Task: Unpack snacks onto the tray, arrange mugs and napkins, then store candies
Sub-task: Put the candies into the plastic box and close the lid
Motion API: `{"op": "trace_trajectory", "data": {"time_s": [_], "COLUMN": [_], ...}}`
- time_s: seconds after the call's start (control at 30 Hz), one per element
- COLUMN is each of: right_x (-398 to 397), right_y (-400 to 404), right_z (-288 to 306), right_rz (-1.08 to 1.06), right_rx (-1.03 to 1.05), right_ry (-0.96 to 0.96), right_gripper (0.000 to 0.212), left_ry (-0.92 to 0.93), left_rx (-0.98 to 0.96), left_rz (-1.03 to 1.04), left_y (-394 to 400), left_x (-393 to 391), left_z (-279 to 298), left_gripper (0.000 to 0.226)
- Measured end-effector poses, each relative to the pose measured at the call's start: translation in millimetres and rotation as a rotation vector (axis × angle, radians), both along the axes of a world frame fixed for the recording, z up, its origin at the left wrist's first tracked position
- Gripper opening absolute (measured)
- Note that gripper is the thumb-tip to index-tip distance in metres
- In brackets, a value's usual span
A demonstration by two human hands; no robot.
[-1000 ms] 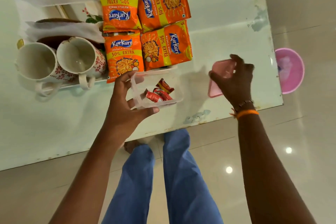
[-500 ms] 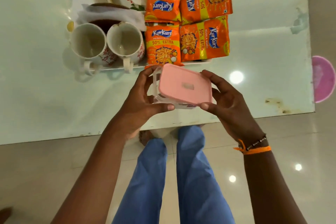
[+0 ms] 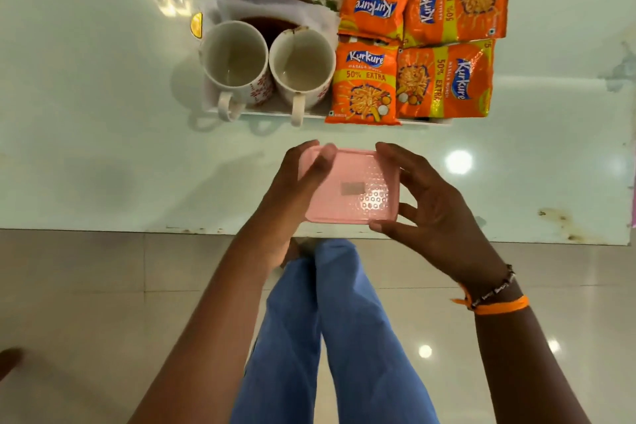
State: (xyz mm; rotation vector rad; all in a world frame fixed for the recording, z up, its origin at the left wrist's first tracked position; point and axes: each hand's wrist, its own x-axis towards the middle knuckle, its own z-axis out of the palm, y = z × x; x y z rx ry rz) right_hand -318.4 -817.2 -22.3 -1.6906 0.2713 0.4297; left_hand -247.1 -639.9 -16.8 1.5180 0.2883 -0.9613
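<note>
While both hands grip it, the box (image 3: 351,191) with pink lid sits at frame centre: left hand (image 3: 296,189) fingers and right hand (image 3: 430,203) fingers clasp opposite sides above the surface (image 3: 103,165).

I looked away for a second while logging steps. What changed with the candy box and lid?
The right hand brought the pink lid from the right onto the box; the candies are now covered. Both hands grip it, the left hand still on its left side. Mugs, snack packets and tray look unchanged.
</note>
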Motion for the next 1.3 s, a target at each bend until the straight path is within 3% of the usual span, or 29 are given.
{"op": "trace_trajectory", "data": {"time_s": [0.07,0.2,0.27,0.37,0.5,0.63,0.73,0.93,1.03,1.2,1.3], "right_x": [4,19,29,45,62,78,96,158,202,267,289], "right_y": [10,29,36,38,28,18,15,25,29,30,30], "right_z": [-4,-8,-6,2,8,4,4,12,13,-2,-20], "right_rz": [-0.05,-0.495,-0.572,-0.65,-0.604,-0.56,-0.626,-0.635,-0.568,-0.441,-0.356], "right_rx": [-0.032,0.045,0.071,-0.011,-0.078,-0.019,0.043,0.172,0.09,-0.189,-0.304], "right_ry": [-0.023,0.135,0.232,0.204,0.088,0.055,0.067,0.138,0.073,0.017,0.013], "right_gripper": [0.075,0.037,0.039,0.042,0.049,0.033,0.036,0.007,0.01,0.03,0.031], "left_ry": [-0.025,-0.098,-0.127,-0.184,-0.229,-0.149,-0.161,-0.301,-0.401,-0.461,-0.441], "left_rx": [0.158,0.242,0.22,0.2,0.178,0.123,0.158,0.227,0.315,0.4,0.447], "left_rz": [0.109,0.198,0.18,0.199,0.283,0.306,0.324,0.338,0.33,0.227,0.064], "left_y": [-10,-24,-29,-39,-49,-51,-42,-17,-7,1,5], "left_x": [1,2,3,11,26,39,55,125,171,230,253], "left_z": [-5,-8,-9,-4,5,2,5,22,25,11,-4], "left_gripper": [0.045,0.053,0.052,0.043,0.038,0.033,0.029,0.031,0.033,0.04,0.039]}}
